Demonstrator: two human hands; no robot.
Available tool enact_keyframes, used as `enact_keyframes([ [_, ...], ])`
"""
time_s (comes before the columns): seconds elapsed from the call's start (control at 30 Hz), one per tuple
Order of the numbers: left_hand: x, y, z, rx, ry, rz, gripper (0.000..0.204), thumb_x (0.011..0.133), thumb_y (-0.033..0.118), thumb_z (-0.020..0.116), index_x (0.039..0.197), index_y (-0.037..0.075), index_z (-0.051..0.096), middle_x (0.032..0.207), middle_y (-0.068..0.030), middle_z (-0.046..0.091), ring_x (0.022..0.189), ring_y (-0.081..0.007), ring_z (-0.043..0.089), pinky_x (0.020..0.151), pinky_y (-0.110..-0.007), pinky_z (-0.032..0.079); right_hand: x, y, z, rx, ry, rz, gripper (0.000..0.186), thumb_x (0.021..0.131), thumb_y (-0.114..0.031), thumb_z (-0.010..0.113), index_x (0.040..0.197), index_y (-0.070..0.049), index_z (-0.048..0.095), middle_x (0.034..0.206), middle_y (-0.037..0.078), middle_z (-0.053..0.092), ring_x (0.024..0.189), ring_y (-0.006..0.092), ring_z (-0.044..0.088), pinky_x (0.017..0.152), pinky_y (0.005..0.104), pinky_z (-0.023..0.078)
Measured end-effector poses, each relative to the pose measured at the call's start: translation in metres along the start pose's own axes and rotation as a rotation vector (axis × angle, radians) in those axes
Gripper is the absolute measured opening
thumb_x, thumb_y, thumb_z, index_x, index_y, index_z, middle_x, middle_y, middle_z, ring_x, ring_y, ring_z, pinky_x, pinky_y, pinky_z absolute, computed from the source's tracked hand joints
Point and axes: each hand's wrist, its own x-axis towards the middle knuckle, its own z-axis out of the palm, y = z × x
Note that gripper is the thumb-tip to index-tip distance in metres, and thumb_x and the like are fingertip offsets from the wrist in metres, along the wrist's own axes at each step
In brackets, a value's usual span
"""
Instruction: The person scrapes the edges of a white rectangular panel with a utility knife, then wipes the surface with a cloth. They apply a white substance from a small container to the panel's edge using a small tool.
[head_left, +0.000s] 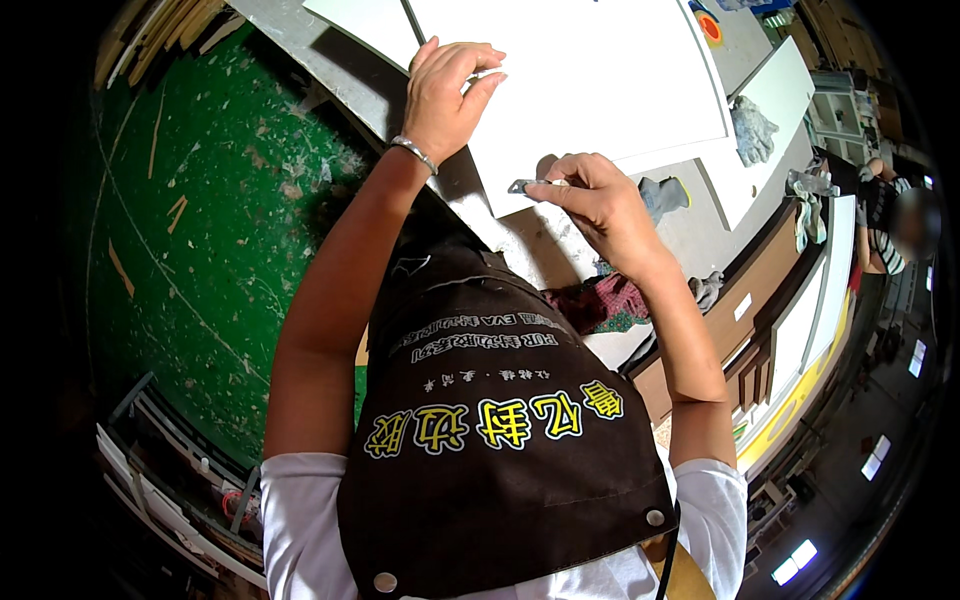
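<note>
nearest, a person's dark brown apron (520, 490) with yellow lettering and 2 visible metal studs covers a white shirt (305, 520); both bare forearms reach forward from it. just past the apron, a dark red patterned cloth (615, 300) lies bunched by the near edge of a grey tabletop (690, 235).

the right hand (598, 200) pinches a small, flat metal tool (518, 186) between thumb and fingers. the tool points left, just above the near corner of a large white panel (600, 95); whether it touches the panel cannot be told. the panel covers much of the tabletop and lies along its left edge.

farther on, the left hand (450, 100), with a silvery bracelet (415, 155) at the wrist, is over the panel's left edge, palm partly open, fingers loosely bent, gripping nothing that can be seen. contact with the panel is unclear.

a blue-grey glove (664, 197) lies just beyond the right hand. toward the tabletop's right edge, a mottled grey glove (755, 132) rests by a smaller white panel (790, 90). brown and white boards (760, 275) stand past that edge. left of the tabletop spreads a green floor (220, 200) with wood scraps (120, 270). at the far right is another person (885, 215) in a striped top.
</note>
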Motion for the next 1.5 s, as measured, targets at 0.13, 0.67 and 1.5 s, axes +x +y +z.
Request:
enact_keyframes([
  [0.13, 0.0, 0.0, 0.0, -0.001, 0.001, 0.0, 0.009, 0.094, 0.016, 0.065, 0.102, 0.012, 0.066, 0.113, 0.0001, 0.073, 0.111, -0.0207, 0.065, 0.115, -0.05, 0.028, 0.004, -0.006, 0.001, -0.133, 0.003, -0.05, 0.03, 0.078, -0.005, 0.069, 0.106, -0.014, 0.078, 0.096, 0.005, 0.064, 0.085, 0.0251, 0.059, 0.076, 0.0362, 0.05],
  [0.67, 0.001, 0.001, 0.0, 0.01, 0.006, 0.001, 0.009, 0.094, 0.017, 0.066, 0.101, 0.012, 0.065, 0.112, 0.0002, 0.073, 0.114, -0.0214, 0.064, 0.115, -0.051, 0.029, -0.001, -0.012, 0.004, -0.203, -0.019, -0.081, 0.027, 0.08, -0.012, 0.075, 0.107, -0.016, 0.079, 0.095, 0.005, 0.062, 0.085, 0.0245, 0.058, 0.076, 0.0359, 0.049],
  [1.5, 0.0, -0.001, 0.002, 0.028, 0.009, 0.007, 0.01, 0.093, 0.017, 0.067, 0.103, 0.014, 0.067, 0.112, 0.001, 0.073, 0.114, -0.0212, 0.064, 0.115, -0.051, 0.029, -0.008, -0.016, 0.009, -0.132, 0.019, -0.052, 0.026, 0.08, -0.011, 0.076, 0.105, -0.014, 0.079, 0.096, 0.006, 0.062, 0.084, 0.0243, 0.059, 0.073, 0.0356, 0.049],
])
